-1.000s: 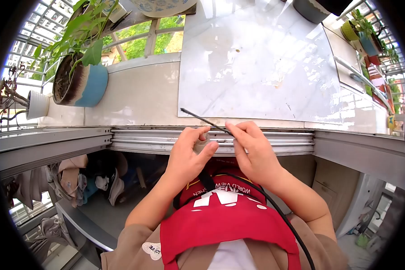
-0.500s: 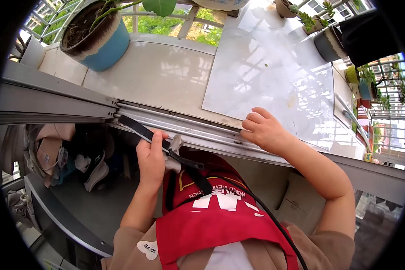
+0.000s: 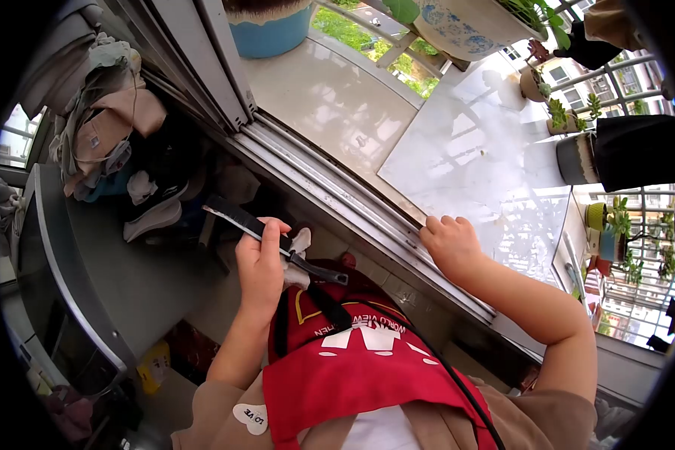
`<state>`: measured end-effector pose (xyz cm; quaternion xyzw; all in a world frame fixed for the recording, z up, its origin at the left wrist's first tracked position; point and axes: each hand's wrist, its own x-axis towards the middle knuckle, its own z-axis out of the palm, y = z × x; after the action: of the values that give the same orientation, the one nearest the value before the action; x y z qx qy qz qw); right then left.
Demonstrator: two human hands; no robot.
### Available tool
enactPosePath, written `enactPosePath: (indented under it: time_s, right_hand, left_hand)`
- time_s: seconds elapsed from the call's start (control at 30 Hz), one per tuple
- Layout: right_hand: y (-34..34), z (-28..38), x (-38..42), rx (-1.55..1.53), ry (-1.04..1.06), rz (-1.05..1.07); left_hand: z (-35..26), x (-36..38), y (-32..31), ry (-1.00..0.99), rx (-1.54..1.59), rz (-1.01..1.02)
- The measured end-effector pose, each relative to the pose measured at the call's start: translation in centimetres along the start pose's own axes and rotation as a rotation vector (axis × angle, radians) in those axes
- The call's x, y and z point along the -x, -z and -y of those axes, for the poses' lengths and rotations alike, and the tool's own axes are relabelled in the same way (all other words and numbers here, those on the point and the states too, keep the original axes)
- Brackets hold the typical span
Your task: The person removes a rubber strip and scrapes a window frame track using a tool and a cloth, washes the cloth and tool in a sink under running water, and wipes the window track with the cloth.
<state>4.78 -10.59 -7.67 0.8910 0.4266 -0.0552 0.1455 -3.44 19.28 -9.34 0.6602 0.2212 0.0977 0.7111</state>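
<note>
In my left hand [image 3: 261, 259] is a long, narrow black brush [image 3: 236, 217] with a pale strip along one edge. Its handle [image 3: 319, 271] points toward my red apron [image 3: 367, 360]. A crumpled whitish cloth or tissue [image 3: 300, 244] is bunched beside the same hand, against the brush. My right hand [image 3: 454, 244] is at the sliding-window track [image 3: 330, 180], its fingers curled in at the sill side. Whatever those fingers may hold is hidden.
Beyond the track is a tiled sill with a glossy white panel [image 3: 465, 142]. Potted plants, including a blue-and-white pot [image 3: 465, 30] and a grey pot [image 3: 576, 159], stand along it. Piled cloth items [image 3: 116, 112] and a dark grey surface [image 3: 139, 289] lie to the left.
My view has turned, so the track now slants down to the right. The brush has come away from the track toward the room side. My right hand is lower, by the track.
</note>
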Motion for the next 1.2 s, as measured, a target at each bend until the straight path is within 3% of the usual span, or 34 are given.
enactPosePath:
  time_s: [0.23, 0.3, 0.4, 0.43, 0.5, 0.57, 0.63, 0.7, 0.77, 0.83, 0.9, 0.97, 1.03, 1.1, 1.2]
  right_hand:
    - [0.7, -1.3, -0.1, -0.156, -0.034, -0.035]
    - [1.5, -0.9, -0.7, -0.458, -0.176, -0.110]
    - [7.0, 1.0, -2.1, -0.934, -0.336, -0.295]
    - [7.6, 1.7, -2.4, -1.095, -0.310, -0.345]
    - [7.6, 3.7, -2.7, -1.172, -0.195, -0.496]
    - [6.2, 4.5, -2.5, -1.008, -0.207, -0.478]
    - [4.7, 4.6, -1.6, -1.057, -0.317, -0.494]
    - [3.5, 4.4, -0.3, -1.148, -0.497, -0.694]
    - [3.2, 4.5, 1.6, -1.205, -0.727, -0.775]
    - [2.8, 4.5, 4.1, -1.423, -1.053, -0.631]
    - [0.5, 4.9, 5.9, -1.563, -1.172, -0.828]
    - [-0.1, 5.2, 7.5, -1.561, -1.345, -0.856]
    - [-2.1, 5.9, 8.8, -1.509, -1.400, -0.922]
    - [-1.5, 5.9, 9.4, -1.616, -1.453, -0.954]
    - [-0.1, 5.9, 9.1, -1.602, -1.485, -0.933]
  left_hand:
    - [-0.9, 1.8, -0.9, -0.021, -0.012, -0.064]
    - [-1.5, 1.3, -1.8, -0.033, 0.012, -0.043]
    - [-3.4, 0.2, -4.3, 0.042, 0.133, 0.082]
    - [-3.5, -0.4, -5.5, -0.018, 0.131, 0.113]
    - [-4.7, -1.1, -7.6, 0.066, 0.210, 0.248]
    - [-4.9, -1.6, -9.7, 0.035, 0.180, 0.387]
    - [-4.7, -1.9, -11.5, 0.100, 0.211, 0.541]
    - [-6.3, -1.6, -13.5, 0.255, 0.365, 0.650]
    - [-5.6, -2.5, -14.1, 0.134, 0.199, 0.662]
    - [-5.3, -4.5, -13.1, 0.085, 0.092, 0.760]
    - [-5.7, -5.9, -11.5, 0.069, 0.045, 0.708]
    - [-5.4, -8.8, -8.3, -0.640, -0.445, 0.413]
    - [-5.7, -11.3, -5.3, -0.773, -0.715, 0.227]
    - [-3.7, -14.1, -2.6, -0.890, -1.166, 0.225]
    - [-0.1, -16.1, -1.1, -0.964, -1.250, 0.203]
